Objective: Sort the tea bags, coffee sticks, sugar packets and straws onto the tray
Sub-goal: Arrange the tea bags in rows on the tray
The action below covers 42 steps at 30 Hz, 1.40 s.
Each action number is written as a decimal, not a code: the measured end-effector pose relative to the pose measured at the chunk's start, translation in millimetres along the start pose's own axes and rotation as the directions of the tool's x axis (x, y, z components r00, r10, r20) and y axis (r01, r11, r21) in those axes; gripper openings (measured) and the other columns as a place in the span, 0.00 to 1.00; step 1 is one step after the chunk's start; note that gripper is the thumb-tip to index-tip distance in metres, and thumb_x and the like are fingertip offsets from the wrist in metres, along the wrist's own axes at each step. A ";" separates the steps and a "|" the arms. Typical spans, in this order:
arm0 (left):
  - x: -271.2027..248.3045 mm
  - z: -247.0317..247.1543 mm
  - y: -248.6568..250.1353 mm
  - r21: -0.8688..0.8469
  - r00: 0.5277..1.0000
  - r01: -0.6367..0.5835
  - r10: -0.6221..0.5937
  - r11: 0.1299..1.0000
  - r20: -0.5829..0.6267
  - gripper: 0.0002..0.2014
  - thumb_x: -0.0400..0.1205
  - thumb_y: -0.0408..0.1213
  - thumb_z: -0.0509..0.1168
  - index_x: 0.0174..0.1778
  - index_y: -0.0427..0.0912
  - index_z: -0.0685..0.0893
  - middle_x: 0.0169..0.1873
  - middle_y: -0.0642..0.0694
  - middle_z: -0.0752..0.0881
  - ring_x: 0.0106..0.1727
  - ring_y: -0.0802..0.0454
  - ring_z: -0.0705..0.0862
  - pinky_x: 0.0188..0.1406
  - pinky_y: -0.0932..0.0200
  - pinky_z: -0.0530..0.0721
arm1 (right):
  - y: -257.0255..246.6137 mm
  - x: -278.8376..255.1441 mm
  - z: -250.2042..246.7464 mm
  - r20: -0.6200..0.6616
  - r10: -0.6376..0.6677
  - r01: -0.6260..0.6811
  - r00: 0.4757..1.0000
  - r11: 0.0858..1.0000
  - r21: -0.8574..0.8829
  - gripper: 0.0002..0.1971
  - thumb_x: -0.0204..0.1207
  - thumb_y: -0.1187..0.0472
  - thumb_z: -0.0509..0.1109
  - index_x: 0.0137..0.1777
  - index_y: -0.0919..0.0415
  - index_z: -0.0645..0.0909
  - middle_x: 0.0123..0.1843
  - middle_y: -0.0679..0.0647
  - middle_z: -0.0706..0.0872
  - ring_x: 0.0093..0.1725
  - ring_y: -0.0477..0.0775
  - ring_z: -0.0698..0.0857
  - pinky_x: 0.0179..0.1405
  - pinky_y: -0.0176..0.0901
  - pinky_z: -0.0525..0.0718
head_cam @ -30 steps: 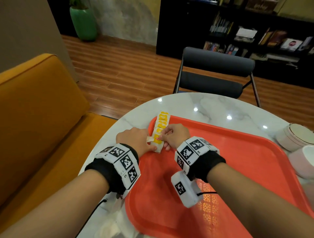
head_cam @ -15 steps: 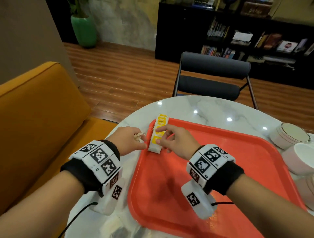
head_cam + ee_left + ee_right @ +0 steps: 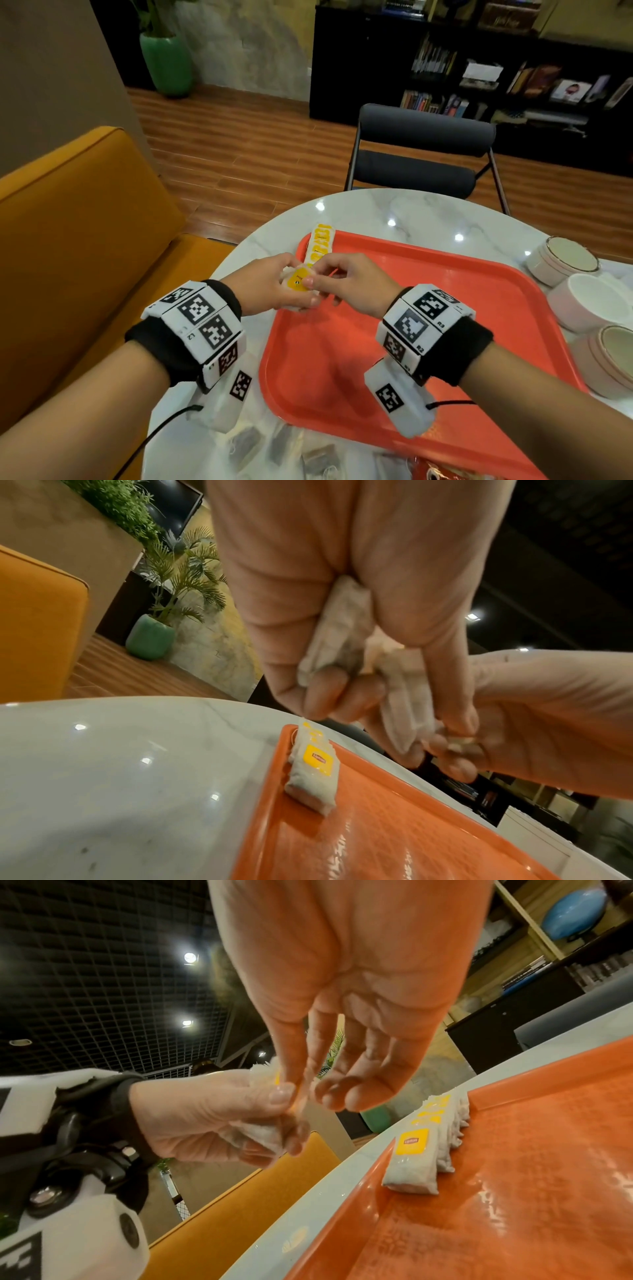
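A row of white tea bags with yellow tags (image 3: 320,245) lies along the far left rim of the orange tray (image 3: 428,308); both wrist views show the row (image 3: 316,767) (image 3: 421,1153). Just above the tray's left rim my left hand (image 3: 270,287) grips a small bunch of tea bags (image 3: 339,631) in its curled fingers. My right hand (image 3: 329,277) meets it from the right. Its thumb and forefinger pinch the yellow-tagged tea bag (image 3: 298,281) on top of that bunch; the other right fingers hang loose.
Stacked pale bowls (image 3: 565,260) stand on the marble table right of the tray. Loose tea bags (image 3: 260,442) and a red packet (image 3: 442,472) lie at the near edge. A dark chair (image 3: 421,154) stands beyond the table, an orange sofa (image 3: 68,240) to the left.
Both hands left the row on the tray. The left drew back with its tea bags, and the right has now come over to pinch the top one.
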State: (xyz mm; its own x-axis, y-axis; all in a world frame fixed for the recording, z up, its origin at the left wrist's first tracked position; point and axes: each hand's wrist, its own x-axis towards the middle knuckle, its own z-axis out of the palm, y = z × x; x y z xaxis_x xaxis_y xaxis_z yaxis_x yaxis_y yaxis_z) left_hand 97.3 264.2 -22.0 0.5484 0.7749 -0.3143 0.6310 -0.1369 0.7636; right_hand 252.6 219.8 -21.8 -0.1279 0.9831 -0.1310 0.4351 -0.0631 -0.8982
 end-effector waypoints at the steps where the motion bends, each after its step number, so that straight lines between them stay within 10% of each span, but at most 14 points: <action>1: -1.0 0.5 0.1 -0.017 1.000 -0.015 0.015 1.000 -0.012 0.14 0.72 0.47 0.73 0.48 0.52 0.76 0.32 0.56 0.82 0.29 0.64 0.78 0.26 0.74 0.72 | 1.8 -0.2 -1.0 -0.015 0.027 -0.027 1.000 1.000 0.007 0.03 0.75 0.64 0.70 0.40 0.61 0.80 0.33 0.50 0.79 0.34 0.47 0.78 0.30 0.35 0.77; 5: -4.5 -1.8 0.6 -0.072 0.991 -0.100 0.093 0.992 -0.091 0.03 0.78 0.45 0.67 0.40 0.55 0.80 0.20 0.64 0.78 0.22 0.69 0.76 0.22 0.77 0.70 | 6.1 0.8 -6.1 -0.030 0.102 -0.101 0.994 0.995 0.022 0.06 0.76 0.63 0.69 0.38 0.57 0.78 0.32 0.50 0.80 0.30 0.45 0.79 0.26 0.34 0.79; 9: -3.0 -3.3 0.2 -0.089 0.983 -0.137 0.124 0.986 -0.137 0.04 0.78 0.41 0.68 0.39 0.55 0.82 0.31 0.64 0.80 0.26 0.79 0.76 0.26 0.81 0.71 | 4.5 -0.1 -8.9 0.012 0.125 -0.126 0.992 0.985 0.118 0.03 0.76 0.63 0.68 0.42 0.61 0.79 0.31 0.51 0.81 0.23 0.38 0.80 0.25 0.29 0.78; 23: 4.3 1.3 -11.6 -0.139 0.995 -0.045 0.032 0.989 -0.099 0.09 0.74 0.36 0.73 0.44 0.52 0.80 0.38 0.57 0.81 0.39 0.67 0.78 0.26 0.80 0.74 | 10.0 -2.3 -10.2 0.079 0.175 -0.189 0.981 0.955 0.227 0.03 0.76 0.64 0.68 0.41 0.60 0.79 0.28 0.49 0.84 0.22 0.38 0.80 0.24 0.31 0.78; 34: -0.7 -4.4 -8.0 -0.047 1.000 0.004 -0.003 0.999 0.003 0.05 0.76 0.41 0.70 0.43 0.44 0.83 0.27 0.63 0.78 0.26 0.74 0.76 0.25 0.82 0.69 | 10.1 -0.1 -14.1 -0.006 0.192 -0.185 0.981 0.953 0.241 0.05 0.76 0.65 0.68 0.39 0.60 0.78 0.33 0.53 0.80 0.26 0.41 0.79 0.27 0.34 0.78; 42: -2.1 -5.4 -12.0 -0.330 1.000 -0.012 0.006 0.944 -0.019 0.04 0.75 0.40 0.70 0.36 0.46 0.82 0.20 0.58 0.73 0.26 0.59 0.68 0.28 0.69 0.69 | 11.9 0.7 -9.6 0.059 0.113 -0.117 0.992 0.990 0.074 0.09 0.78 0.63 0.66 0.53 0.69 0.81 0.30 0.48 0.79 0.23 0.36 0.79 0.30 0.30 0.79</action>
State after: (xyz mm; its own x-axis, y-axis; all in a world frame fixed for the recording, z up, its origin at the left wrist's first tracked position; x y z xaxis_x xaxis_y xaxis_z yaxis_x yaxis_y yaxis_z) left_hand 85.6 267.6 -27.4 0.5418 0.7855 -0.2991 0.4081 0.0653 0.9106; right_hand 266.2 221.3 -28.6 -0.1308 0.9578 -0.2561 0.3795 -0.1903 -0.9054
